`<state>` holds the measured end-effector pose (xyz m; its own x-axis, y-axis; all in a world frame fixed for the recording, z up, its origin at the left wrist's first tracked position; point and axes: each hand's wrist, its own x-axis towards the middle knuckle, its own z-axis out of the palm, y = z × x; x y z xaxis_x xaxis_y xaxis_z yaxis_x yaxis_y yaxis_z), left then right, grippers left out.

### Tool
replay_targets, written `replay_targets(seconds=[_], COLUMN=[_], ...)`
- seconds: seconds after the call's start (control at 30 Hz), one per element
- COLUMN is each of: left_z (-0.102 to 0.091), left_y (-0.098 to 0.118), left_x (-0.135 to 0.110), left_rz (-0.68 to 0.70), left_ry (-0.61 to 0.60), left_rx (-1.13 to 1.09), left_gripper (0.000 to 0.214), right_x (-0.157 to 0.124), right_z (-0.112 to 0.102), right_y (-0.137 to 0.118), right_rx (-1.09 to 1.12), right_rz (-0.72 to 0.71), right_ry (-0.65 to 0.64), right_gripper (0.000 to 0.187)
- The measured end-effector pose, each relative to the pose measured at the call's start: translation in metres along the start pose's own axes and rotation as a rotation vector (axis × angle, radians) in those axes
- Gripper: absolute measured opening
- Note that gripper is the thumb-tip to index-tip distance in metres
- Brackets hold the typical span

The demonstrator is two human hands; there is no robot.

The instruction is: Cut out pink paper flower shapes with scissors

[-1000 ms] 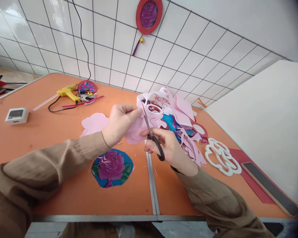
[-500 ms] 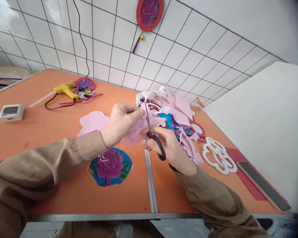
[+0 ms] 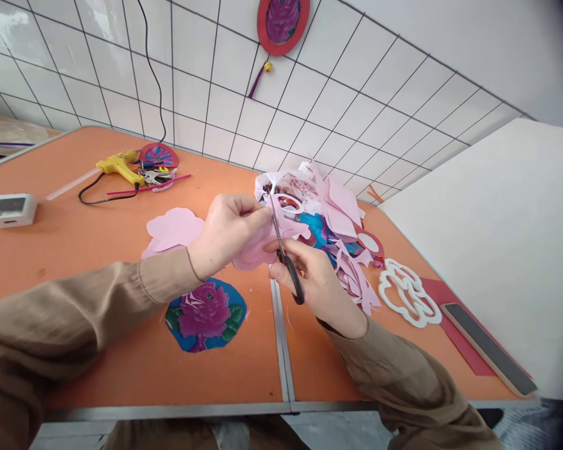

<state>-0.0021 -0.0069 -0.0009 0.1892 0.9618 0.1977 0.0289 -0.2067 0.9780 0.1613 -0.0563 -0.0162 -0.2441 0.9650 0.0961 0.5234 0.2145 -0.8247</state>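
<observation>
My left hand (image 3: pixel 229 231) pinches a sheet of pink paper (image 3: pixel 253 251) between thumb and fingers above the orange table. In my right hand (image 3: pixel 304 269) is a pair of scissors (image 3: pixel 291 275) with black handles. Their blades point up and away, lying at the paper's edge close to my left fingertips. Part of the pink paper is hidden behind both hands. Left of my left hand lies a pink scalloped cutout (image 3: pixel 173 230). Nearer to me, flat on the table, rests a blue fabric piece with a purple flower (image 3: pixel 206 315).
A yellow glue gun (image 3: pixel 121 167) and a white box (image 3: pixel 12 209) stand on the left. Pink paper scraps (image 3: pixel 354 272) and a plastic bag (image 3: pixel 304 187) pile up beyond my right hand. White cloud-shaped frames (image 3: pixel 410 294) and a dark flat bar (image 3: pixel 488 350) lie right.
The scissors have turned slightly, and their handles look closer together. The pink paper stays pinched in my left hand. The whole view has shifted a little.
</observation>
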Motion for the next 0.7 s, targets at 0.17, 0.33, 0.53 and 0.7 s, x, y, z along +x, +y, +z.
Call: replay_targets(seconds=[0.17,0.33,0.53,0.7], left_z=[0.0011,0.0018,0.0021,0.0031], left_y=[-0.0005,-0.0006,0.0006,0.0028], left_x=[-0.0014,-0.0033,-0.0042,-0.0063], left_rz=[-0.050,-0.094,-0.158,-0.190], left_ry=[-0.031,-0.042,-0.044,-0.044], left_rx=[-0.014,-0.075,-0.129,-0.102], left_gripper=[0.034,0.033,0.035,0.030], right_x=[-0.0003,-0.0004,-0.0016,-0.0014], right_z=[0.0006,0.0008,-0.0007,-0.0017], right_y=[0.0017,0.0011,-0.0008,0.0009], right_rx=[0.040,0.107,0.176,0.143], right_rz=[0.044,0.051,0.084,0.050], right_ry=[-0.009,-0.019,-0.042,-0.039], right_gripper=[0.038,0.039,0.040,0.039])
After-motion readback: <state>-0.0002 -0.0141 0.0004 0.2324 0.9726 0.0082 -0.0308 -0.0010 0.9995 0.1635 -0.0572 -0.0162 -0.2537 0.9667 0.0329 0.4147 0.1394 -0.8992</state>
